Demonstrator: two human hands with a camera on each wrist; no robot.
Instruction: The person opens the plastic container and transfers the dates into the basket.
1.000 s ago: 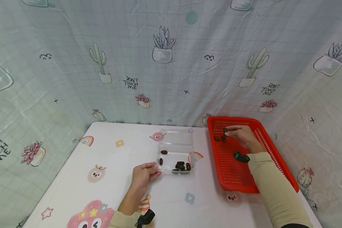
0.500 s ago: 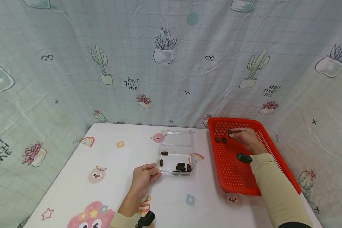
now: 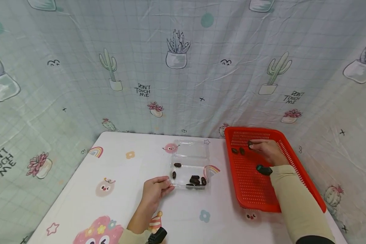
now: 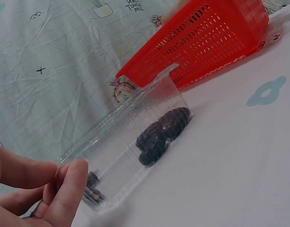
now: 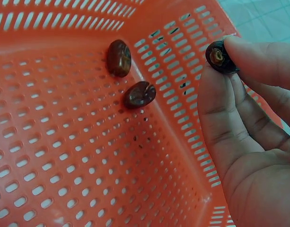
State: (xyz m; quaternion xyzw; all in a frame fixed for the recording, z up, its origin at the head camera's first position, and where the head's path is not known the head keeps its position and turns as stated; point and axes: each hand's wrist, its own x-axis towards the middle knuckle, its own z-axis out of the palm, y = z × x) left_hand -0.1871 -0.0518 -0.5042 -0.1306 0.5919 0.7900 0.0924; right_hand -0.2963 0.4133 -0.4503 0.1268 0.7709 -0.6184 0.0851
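My right hand (image 3: pixel 268 150) pinches a dark brown date (image 5: pixel 220 56) between thumb and fingertips, over the far part of the red basket (image 5: pixel 64 142). Two more dates lie in the basket: one date (image 5: pixel 119 58) close to the wall, another date (image 5: pixel 140 95) beside it. With thumb and fingers, my left hand (image 3: pixel 155 191) pinches the near left corner of a clear plastic box (image 3: pixel 186 171), whose lid (image 3: pixel 190 149) lies folded back. Inside the box, several dates (image 4: pixel 163 132) cluster at the near right, and two others sit along its left side.
The white table (image 3: pixel 134 203) has printed cartoon figures. Behind it hangs a pale curtain (image 3: pixel 125 67) with cactus drawings. The red basket stands to the right of the clear box, with a strip of table between them.
My right hand, pinching the date, has drawn slightly to the right, away from the two dates in the basket. The left hand keeps its grip on the box. The head view has shifted a little.
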